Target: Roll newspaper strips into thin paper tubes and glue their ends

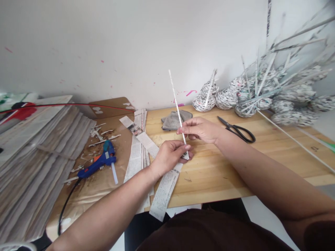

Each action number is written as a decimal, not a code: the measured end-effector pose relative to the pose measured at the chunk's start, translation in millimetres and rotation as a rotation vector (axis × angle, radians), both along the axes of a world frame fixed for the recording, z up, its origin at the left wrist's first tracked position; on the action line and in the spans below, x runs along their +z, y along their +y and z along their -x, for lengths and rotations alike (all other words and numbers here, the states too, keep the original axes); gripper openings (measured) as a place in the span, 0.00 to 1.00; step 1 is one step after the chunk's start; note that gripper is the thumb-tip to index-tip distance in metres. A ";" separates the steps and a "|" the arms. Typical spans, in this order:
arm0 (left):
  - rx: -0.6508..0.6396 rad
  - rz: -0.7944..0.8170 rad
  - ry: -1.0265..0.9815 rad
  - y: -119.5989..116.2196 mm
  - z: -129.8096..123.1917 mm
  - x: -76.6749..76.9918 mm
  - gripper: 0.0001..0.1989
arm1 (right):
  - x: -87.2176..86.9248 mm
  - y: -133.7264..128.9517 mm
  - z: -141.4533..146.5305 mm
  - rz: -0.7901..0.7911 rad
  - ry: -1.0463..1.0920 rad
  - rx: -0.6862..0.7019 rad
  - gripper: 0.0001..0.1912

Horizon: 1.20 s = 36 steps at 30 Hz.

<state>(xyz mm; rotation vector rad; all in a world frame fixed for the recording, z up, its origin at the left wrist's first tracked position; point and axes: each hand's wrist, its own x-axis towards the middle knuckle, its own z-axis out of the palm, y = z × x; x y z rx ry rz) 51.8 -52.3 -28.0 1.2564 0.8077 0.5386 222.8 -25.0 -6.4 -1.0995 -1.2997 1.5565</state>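
Note:
A thin rolled newspaper tube (175,91) stands tilted between my hands, its narrow tip pointing up toward the wall. My right hand (198,130) pinches it partway along its length. Lower down, my left hand (171,153) is closed on the wider bottom end, where the paper flares out. A flat newspaper strip (165,191) hangs below my left hand and over the table's front edge; whether it joins the tube is hidden by the fingers. More newspaper strips (138,153) lie in a pile left of my left hand. Behind the hands sits a folded grey cloth (171,121).
Black-handled scissors (237,129) lie right of my right hand. A blue glue gun (101,160) rests on cardboard among paper scraps. Stacked newspapers (52,153) fill the left side. Several woven paper pieces (225,98) line the wall, long paper tubes (295,127) sticking out at right.

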 end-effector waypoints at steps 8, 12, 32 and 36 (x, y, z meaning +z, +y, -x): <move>0.002 0.014 0.026 -0.4 0.1 1.5 0.16 | -3.1 0.6 -1.1 -0.008 0.013 -0.022 0.19; -0.017 0.007 0.023 -0.5 0.0 -1.1 0.15 | -2.8 0.7 -1.0 -0.010 0.012 -0.018 0.19; -0.009 -0.013 0.024 0.9 0.6 -2.7 0.16 | 1.6 -0.3 -0.5 -0.068 0.003 -0.098 0.18; 0.009 -0.014 0.021 1.4 -0.1 -3.2 0.15 | 0.5 0.3 -1.3 -0.081 -0.003 -0.018 0.16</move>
